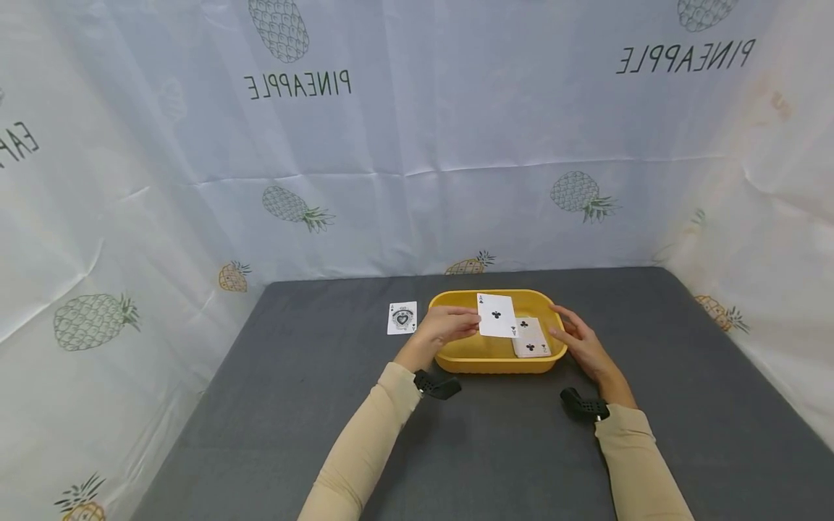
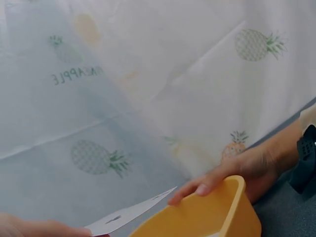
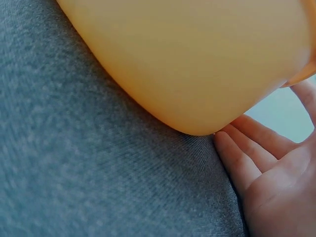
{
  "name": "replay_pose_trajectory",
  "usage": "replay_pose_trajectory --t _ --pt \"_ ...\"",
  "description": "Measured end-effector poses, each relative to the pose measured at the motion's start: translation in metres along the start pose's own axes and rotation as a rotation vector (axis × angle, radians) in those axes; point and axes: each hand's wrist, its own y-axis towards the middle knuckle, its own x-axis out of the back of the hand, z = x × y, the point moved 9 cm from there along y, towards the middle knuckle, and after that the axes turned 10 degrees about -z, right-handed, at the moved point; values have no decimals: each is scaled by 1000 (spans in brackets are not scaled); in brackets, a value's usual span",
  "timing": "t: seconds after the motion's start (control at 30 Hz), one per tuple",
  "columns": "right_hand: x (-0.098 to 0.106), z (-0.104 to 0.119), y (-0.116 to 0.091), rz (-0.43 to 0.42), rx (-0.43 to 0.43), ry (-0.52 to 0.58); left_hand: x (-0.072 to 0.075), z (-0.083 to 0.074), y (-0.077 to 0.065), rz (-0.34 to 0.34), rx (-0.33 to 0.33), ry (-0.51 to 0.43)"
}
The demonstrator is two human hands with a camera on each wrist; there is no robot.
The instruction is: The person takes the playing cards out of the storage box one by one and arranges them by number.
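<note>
Between the thumb and fingers of my left hand (image 1: 449,325) is a playing card (image 1: 497,316), the ace of clubs, held face up over a yellow plastic bin (image 1: 469,366). In the left wrist view that card (image 2: 126,216) appears nearly edge-on. Inside the bin, toward its right end, lies a small pile of cards (image 1: 533,340) with a club card on top, partly covered by the ace. My right hand (image 1: 586,353) holds the bin's right end, thumb at the rim. The right wrist view has its fingers (image 3: 242,158) against the outer wall.
On the dark grey table (image 1: 293,405), left of the bin, lies another card (image 1: 402,318) with an ornate black emblem. A white curtain (image 1: 417,217) with printed pineapples hangs behind the table and along both sides.
</note>
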Motion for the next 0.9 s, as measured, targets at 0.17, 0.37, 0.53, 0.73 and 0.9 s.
replay_pose_trajectory --t 0.17,0.37,0.53,0.73,0.9 --pt "0 3 0 -4 5 13 14 -5 0 -15 -8 -58" --pt "0 1 -1 -1 -21 9 38 -6 2 -57 0 -62" --pt "0 0 -1 7 -35 12 60 -6 3 -99 -1 -38" --pt "0 0 -1 15 -30 17 89 -5 5 -147 11 -8" --pt "-1 0 0 20 -14 14 116 -2 10 -189 20 5"
